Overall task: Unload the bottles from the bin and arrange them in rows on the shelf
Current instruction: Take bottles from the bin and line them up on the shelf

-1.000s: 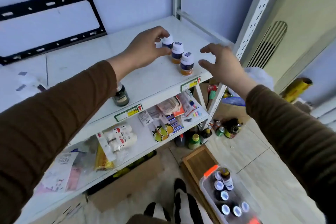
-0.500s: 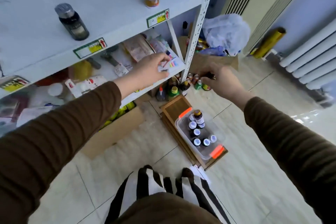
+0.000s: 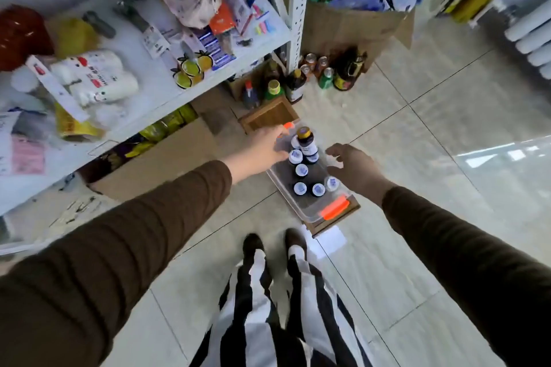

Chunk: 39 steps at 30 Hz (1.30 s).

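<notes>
**Bin still holds most bottles**

Clear bin (image 3: pixel 310 211) sits on the floor; several bottles (image 3: pixel 301 170) stand inside, unshelved. Left hand (image 3: pixel 262 147) and right hand (image 3: pixel 354 168), both spread and empty, flank the bin's far end

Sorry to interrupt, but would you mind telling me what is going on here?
A person is reaching down with both hands into a clear bin on the floor beside the shelf. The left hand is at the far end by the bottles; the right hand hovers open over the bin's other side. Neither holds a bottle yet.
</notes>
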Motion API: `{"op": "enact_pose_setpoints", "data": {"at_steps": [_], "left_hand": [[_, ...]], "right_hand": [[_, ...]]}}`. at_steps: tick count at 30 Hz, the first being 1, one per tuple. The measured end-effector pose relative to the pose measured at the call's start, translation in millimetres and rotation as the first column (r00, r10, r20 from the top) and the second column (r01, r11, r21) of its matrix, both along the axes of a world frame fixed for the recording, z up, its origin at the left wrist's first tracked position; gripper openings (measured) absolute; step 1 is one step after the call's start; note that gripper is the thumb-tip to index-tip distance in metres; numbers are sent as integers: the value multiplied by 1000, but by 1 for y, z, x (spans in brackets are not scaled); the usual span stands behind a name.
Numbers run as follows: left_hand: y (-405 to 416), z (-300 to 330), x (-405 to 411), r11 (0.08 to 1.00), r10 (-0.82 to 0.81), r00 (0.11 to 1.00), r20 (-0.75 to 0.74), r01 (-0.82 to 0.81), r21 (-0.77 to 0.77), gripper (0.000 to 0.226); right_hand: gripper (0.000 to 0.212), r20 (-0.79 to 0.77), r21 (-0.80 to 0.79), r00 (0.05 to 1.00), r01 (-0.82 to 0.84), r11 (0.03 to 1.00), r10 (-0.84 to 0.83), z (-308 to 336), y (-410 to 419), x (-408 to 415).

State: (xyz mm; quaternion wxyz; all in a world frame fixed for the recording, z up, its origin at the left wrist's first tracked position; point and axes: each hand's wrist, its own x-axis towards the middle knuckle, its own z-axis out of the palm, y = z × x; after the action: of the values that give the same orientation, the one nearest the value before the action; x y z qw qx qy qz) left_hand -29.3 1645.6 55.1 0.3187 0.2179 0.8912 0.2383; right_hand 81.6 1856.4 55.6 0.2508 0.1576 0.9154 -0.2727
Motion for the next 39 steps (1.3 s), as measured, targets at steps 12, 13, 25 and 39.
{"op": "enact_pose_setpoints", "data": {"at_steps": [12,13,25,39], "left_hand": [[56,-148,25,968,109,992,60,-92,-235,59],[58,-157,27,963,138,988,63,-119,-243,64],[86,-227,13,935,308,947,97,-282,-218,21],[39,-99,0,967,253,947,197,-254,-20,46]], "right_hand": [[52,150,164,933,-349,923,326,-157,3,29],[52,161,181,919,-386,904,360,-166,3,29],[50,253,274,826,-560,782,503,-218,-7,11],[36,-15,-231,999,27,973,-31,-72,25,-18]]}}
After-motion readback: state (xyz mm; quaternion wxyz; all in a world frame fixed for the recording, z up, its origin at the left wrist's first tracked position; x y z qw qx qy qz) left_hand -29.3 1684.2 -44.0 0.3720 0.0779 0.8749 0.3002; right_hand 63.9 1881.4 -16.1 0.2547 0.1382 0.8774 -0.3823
